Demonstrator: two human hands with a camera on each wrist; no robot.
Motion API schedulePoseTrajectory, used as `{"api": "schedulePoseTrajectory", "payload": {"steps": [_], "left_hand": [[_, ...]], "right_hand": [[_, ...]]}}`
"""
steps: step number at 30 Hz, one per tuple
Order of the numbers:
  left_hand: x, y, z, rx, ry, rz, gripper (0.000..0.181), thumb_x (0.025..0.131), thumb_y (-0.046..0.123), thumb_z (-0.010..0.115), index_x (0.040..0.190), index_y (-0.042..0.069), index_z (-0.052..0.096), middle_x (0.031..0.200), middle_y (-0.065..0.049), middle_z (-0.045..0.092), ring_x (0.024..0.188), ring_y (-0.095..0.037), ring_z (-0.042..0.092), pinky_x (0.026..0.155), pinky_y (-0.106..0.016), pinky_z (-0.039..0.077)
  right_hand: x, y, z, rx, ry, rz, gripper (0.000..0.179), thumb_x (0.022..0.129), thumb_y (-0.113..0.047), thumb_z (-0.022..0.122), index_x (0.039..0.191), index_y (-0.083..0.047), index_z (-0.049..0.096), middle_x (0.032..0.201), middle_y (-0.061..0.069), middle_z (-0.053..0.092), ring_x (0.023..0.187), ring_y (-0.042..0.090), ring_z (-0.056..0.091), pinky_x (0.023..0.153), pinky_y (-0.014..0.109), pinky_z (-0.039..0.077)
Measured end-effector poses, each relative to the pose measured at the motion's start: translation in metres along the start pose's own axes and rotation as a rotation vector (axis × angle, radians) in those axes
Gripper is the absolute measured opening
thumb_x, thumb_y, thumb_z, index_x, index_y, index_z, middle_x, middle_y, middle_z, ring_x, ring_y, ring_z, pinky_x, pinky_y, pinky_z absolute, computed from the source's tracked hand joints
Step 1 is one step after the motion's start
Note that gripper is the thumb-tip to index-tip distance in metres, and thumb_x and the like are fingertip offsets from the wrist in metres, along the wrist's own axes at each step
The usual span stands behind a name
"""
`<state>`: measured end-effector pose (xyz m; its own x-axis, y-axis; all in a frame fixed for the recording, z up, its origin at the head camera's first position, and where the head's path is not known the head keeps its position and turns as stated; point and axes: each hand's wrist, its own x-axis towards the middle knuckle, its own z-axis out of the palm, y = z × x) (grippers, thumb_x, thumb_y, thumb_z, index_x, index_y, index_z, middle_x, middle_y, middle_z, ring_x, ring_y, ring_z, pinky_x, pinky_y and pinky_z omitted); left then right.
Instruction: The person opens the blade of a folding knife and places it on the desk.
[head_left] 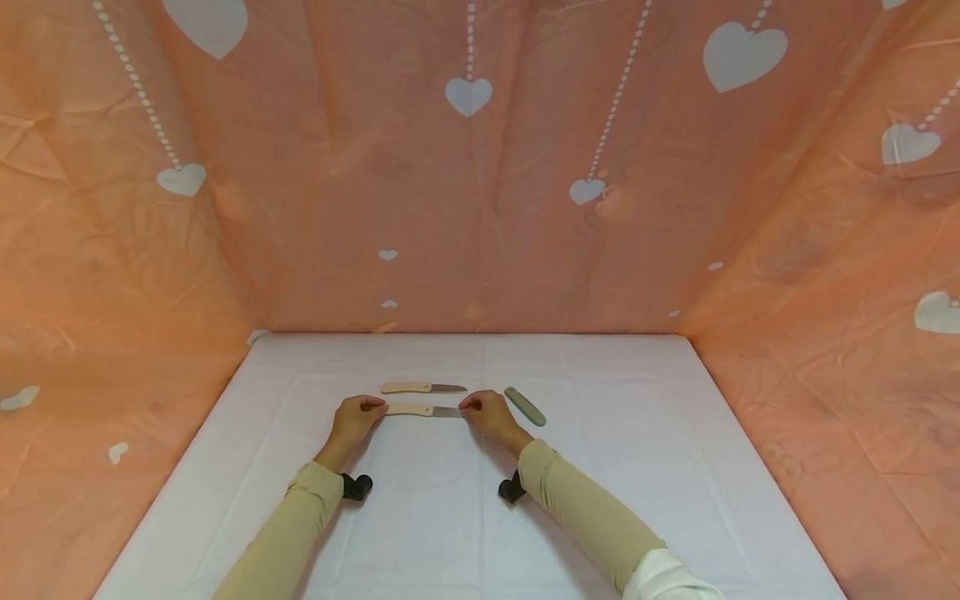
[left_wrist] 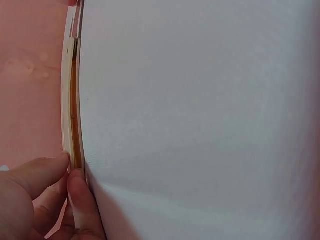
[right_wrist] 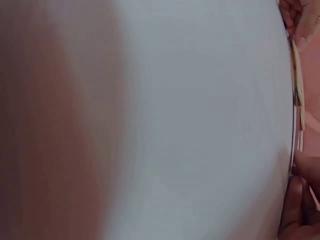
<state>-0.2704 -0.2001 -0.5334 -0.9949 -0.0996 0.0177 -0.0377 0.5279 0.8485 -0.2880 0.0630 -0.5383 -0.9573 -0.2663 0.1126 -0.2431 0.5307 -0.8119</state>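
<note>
A folding knife (head_left: 408,409) with a cream handle lies across the white table with its blade out to the right. My left hand (head_left: 356,421) pinches the handle's left end between thumb and fingers. At the other end my right hand (head_left: 491,417) pinches the blade tip, which its fingers hide. The left wrist view gives the knife handle (left_wrist: 75,110) edge-on, with an orange-brown slot along it. Just behind, parallel to it, lies a second cream-handled folding knife (head_left: 407,387), also unfolded. A green folding knife (head_left: 527,407), with no blade showing, lies slantwise right of my right hand.
The white-covered table (head_left: 645,467) ends at the back against an orange curtain (head_left: 480,275) with white hearts. More of this curtain hangs along both sides. A black wrist device (head_left: 358,487) sits by the left cuff, and another (head_left: 512,488) by the right.
</note>
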Motion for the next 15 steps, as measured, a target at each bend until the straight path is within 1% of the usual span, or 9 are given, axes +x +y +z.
{"api": "schedulePoseTrajectory", "payload": {"steps": [7,12,15], "left_hand": [[-0.0018,0.0024,0.0003,-0.003,0.003,-0.012,0.022,0.087,0.012,0.065,0.098,-0.006,0.066,0.086,-0.012,0.064,0.081,-0.023,0.057,0.065,-0.023,0.046],[-0.0025,-0.0001,0.0009,0.004,0.011,-0.017,0.022,0.087,0.013,0.066,0.098,-0.005,0.066,0.085,-0.012,0.065,0.079,-0.021,0.058,0.064,-0.023,0.046],[-0.0023,-0.0013,0.0016,0.011,0.018,-0.010,0.021,0.086,0.013,0.066,0.097,-0.005,0.067,0.085,-0.011,0.065,0.078,-0.021,0.058,0.065,-0.024,0.046]], "right_hand": [[-0.0023,0.0020,-0.0012,0.017,0.015,0.005,0.008,0.084,0.001,0.065,0.090,-0.002,0.070,0.078,0.003,0.064,0.073,0.012,0.054,0.067,0.024,0.048],[-0.0026,0.0042,-0.0002,0.016,0.009,0.015,0.009,0.083,0.001,0.066,0.090,-0.003,0.070,0.077,0.002,0.064,0.071,0.011,0.053,0.066,0.023,0.047],[-0.0026,0.0053,0.0003,0.020,0.011,0.002,0.009,0.082,0.001,0.066,0.090,-0.002,0.070,0.077,0.003,0.065,0.071,0.011,0.053,0.065,0.023,0.047]]}}
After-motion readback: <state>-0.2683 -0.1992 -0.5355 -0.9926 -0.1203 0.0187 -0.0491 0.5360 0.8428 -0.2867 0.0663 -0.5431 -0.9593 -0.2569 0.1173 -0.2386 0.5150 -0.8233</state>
